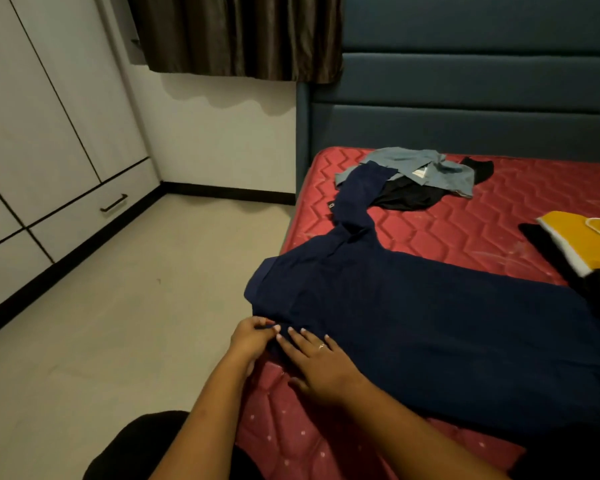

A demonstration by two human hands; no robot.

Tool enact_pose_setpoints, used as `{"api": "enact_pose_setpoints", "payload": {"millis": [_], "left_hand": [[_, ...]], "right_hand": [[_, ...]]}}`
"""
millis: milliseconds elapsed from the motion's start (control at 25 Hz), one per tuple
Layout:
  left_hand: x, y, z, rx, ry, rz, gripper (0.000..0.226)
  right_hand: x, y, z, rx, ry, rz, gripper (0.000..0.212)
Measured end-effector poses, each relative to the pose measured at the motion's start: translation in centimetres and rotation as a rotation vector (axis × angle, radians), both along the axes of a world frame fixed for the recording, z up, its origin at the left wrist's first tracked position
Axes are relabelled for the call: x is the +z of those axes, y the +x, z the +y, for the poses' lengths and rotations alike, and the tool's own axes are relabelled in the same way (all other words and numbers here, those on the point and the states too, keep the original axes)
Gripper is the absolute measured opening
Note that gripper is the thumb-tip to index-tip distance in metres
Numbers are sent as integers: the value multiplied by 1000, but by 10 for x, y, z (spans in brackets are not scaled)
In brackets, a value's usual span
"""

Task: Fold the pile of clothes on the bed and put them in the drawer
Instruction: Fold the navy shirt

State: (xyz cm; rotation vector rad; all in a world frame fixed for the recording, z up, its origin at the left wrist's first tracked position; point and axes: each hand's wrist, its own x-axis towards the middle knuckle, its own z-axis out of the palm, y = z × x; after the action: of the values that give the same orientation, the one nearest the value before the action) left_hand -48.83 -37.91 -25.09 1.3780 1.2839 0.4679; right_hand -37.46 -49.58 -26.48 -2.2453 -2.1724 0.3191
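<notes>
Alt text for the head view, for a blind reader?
A navy shirt lies spread on a red mattress; the left hand pinches its near edge, the right hand rests flat on it. More clothes lie by the headboard.

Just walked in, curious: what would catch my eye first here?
A navy shirt lies spread across the red mattress, mid-frame; the left hand pinches its near edge and the right hand rests flat on it. Farther back, a grey-and-black clothes heap sits near the blue headboard.

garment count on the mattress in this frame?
5: navy shirt spread in front; grey-blue shirt near the headboard; black garment beneath it; yellow-and-white garment at the right edge; second black garment under that. More may be hidden in the layers.
</notes>
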Motion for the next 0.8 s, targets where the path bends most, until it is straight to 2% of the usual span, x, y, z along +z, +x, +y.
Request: {"api": "enact_pose_setpoints", "payload": {"millis": [120, 240, 320, 440, 520, 560, 640, 720, 800], "left_hand": [[13, 3, 21, -34, 189, 239, 16], [28, -7, 33, -138, 204, 451, 21], [33, -13, 35, -277, 194, 678, 40], [33, -20, 28, -425, 198, 933, 51], [33, -21, 18, -373, 220, 977, 46], [35, -21, 11, -327, 296, 991, 42], [35, -16, -2, -312, 580, 979, 44], [26, -4, -16, -415, 828, 865, 59], [10, 16, -34, -572, 897, 808, 64]], "right_hand": [[-19, 15, 10, -38, 31, 17, 86], [-23, 16, 16, -15, 104, 45, 84], [-22, 10, 20, 30, 111, 28, 87], [-25, -1, 18, 88, 73, -15, 86], [-24, -5, 15, 144, 37, -26, 78], [-22, -5, 14, 183, 15, -22, 73], [-12, 4, 12, 248, -3, 0, 70], [-7, 29, 4, 282, 26, -45, 65], [-9, 64, -15, 253, 37, -151, 60]]}}
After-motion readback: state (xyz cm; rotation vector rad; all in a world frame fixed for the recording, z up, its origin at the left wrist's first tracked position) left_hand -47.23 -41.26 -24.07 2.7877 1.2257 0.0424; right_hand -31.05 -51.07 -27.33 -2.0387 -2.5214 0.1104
